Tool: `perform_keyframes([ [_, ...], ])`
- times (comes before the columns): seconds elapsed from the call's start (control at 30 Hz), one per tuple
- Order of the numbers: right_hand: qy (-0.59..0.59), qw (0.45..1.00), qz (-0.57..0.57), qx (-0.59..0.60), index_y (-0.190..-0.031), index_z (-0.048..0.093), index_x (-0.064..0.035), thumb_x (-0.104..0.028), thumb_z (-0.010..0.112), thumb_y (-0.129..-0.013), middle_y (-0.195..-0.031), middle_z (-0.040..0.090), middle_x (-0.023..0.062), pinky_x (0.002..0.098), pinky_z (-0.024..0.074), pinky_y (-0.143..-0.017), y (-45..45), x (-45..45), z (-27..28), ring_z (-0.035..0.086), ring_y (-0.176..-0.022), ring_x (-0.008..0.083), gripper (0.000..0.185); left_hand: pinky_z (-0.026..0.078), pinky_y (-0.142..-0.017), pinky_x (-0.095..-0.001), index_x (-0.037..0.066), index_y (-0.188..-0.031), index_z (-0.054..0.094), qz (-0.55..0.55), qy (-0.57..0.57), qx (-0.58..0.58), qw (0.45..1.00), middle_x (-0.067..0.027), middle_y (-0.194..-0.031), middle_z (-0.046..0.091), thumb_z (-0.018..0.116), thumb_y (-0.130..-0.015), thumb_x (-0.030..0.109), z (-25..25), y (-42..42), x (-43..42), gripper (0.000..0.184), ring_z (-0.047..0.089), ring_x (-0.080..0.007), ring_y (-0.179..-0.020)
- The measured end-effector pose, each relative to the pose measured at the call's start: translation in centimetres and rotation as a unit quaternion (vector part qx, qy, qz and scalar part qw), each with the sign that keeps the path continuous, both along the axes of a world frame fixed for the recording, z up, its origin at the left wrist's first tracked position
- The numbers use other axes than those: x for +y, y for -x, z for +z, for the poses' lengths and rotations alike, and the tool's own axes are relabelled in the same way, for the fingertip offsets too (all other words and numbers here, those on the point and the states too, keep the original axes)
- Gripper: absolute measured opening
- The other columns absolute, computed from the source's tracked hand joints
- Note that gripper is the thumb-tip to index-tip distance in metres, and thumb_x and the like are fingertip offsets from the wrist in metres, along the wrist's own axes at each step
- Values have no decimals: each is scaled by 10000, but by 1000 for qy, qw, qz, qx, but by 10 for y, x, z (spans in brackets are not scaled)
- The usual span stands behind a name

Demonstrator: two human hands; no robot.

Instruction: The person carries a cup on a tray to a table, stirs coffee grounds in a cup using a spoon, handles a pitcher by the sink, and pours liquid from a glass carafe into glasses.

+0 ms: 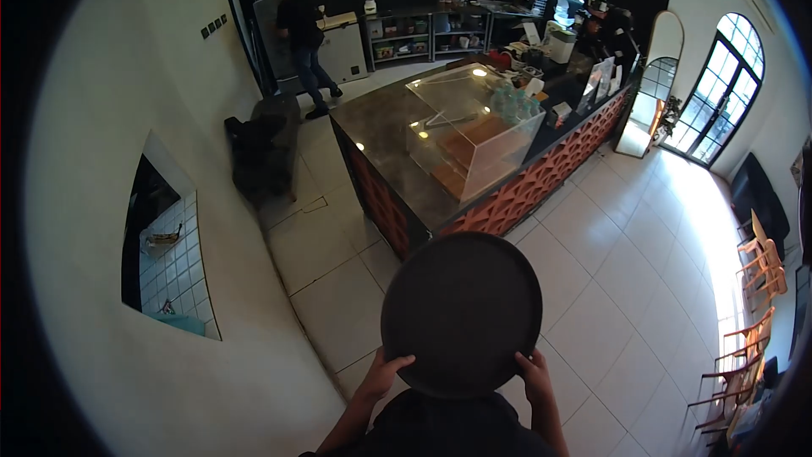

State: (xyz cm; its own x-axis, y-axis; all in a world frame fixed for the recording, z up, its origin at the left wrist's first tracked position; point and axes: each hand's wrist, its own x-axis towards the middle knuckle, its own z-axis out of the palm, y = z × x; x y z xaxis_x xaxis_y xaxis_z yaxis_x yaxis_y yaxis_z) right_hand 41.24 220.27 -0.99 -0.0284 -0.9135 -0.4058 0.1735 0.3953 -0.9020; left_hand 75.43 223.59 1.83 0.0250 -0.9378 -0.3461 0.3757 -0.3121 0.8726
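Observation:
A round black serving tray (462, 313) is held out flat in front of my body, with nothing on it. My left hand (382, 372) grips its lower left edge, the thumb lying over the rim. On the lower right edge, my right hand (533, 372) has hold of the rim in the same way, thumb on top. The other fingers of both hands are mostly hidden under the tray. Just beyond the tray stands the near corner of a counter (372, 140).
On the counter sit a clear display case (474, 135) and several bottles (514, 106). A person (303, 42) stands at the back left by a white chest (342, 55). Wooden chairs (744, 355) line the right wall. Tiled floor (609, 288) runs toward glass doors (719, 101).

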Motion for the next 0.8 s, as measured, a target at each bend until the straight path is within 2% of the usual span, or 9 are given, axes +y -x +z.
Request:
perform_keyframes([
  [0.2,25,988,150,5,-1410,566,18,-139,661,-1015,-1202,716,135,386,567,-942,-60,-151,-10,698,-1087,227,435,390,-1161,-412,-108,-1458,468,188,3,-15,982,-208,-1423,599,711,-979,201,24,-29,-54,619,558,-296,-1334],
  [0.27,-17,971,225,-78,-1486,480,12,-147,659,-1023,-1210,716,137,386,563,-963,-99,-181,-1,701,-1099,236,522,376,-1174,-417,-108,-1484,427,264,-32,-31,963,-222,-1483,545,707,-993,237,16,-36,-59,663,525,-300,-1371],
  [0.3,-60,967,230,-96,-1465,463,9,-176,663,-1029,-1160,706,113,355,571,-858,-119,-195,1,701,-975,197,514,370,-1187,-437,-87,-1511,401,352,-48,-5,935,-212,-1504,526,694,-1002,226,14,-40,-60,666,504,-313,-1394],
  [0.33,-62,964,239,-95,-1465,463,9,-176,663,-1029,-1160,706,113,355,571,-858,-137,-203,3,701,-975,197,514,363,-1200,-457,-66,-1538,375,435,-62,22,898,-201,-1525,507,682,-1012,216,12,-44,-64,671,484,-327,-1418],
  [0.4,-117,931,335,-91,-1357,525,-5,-200,663,-1034,-1050,676,70,315,526,-677,-170,-229,7,640,-811,148,401,366,-1201,-465,-42,-1553,363,450,-31,30,892,-180,-1545,492,654,-1036,249,10,-55,-70,661,478,-323,-1423],
  [0.5,-173,866,462,-85,-1262,559,6,-249,656,-1046,-988,642,74,315,500,-640,-213,-264,-28,638,-795,170,348,370,-1203,-465,-25,-1576,328,528,-56,16,847,-181,-1556,479,591,-1076,370,0,-73,-86,689,465,-318,-1440],
  [0.63,-233,851,449,-140,-1155,567,-10,-241,627,-1059,-848,614,69,319,435,-539,-310,-316,-37,592,-624,179,257,438,-1147,-422,-57,-1537,395,570,-56,63,818,-203,-1536,505,619,-1068,361,0,-145,-129,667,533,-311,-1375],
  [0.73,-209,885,399,-118,-1232,579,-14,-219,640,-1048,-961,671,90,308,478,-528,-364,-345,-44,616,-643,178,283,465,-1121,-423,-73,-1511,429,530,-69,10,845,-201,-1502,545,548,-1097,402,-15,-213,-160,642,570,-301,-1338],
  [0.8,-196,888,391,-143,-1249,575,-19,-229,649,-1042,-1045,691,98,335,515,-554,-389,-364,-38,678,-754,203,304,496,-1087,-427,-80,-1505,444,383,-13,-6,924,-200,-1470,578,481,-1115,447,-35,-275,-177,657,604,-296,-1300],
])
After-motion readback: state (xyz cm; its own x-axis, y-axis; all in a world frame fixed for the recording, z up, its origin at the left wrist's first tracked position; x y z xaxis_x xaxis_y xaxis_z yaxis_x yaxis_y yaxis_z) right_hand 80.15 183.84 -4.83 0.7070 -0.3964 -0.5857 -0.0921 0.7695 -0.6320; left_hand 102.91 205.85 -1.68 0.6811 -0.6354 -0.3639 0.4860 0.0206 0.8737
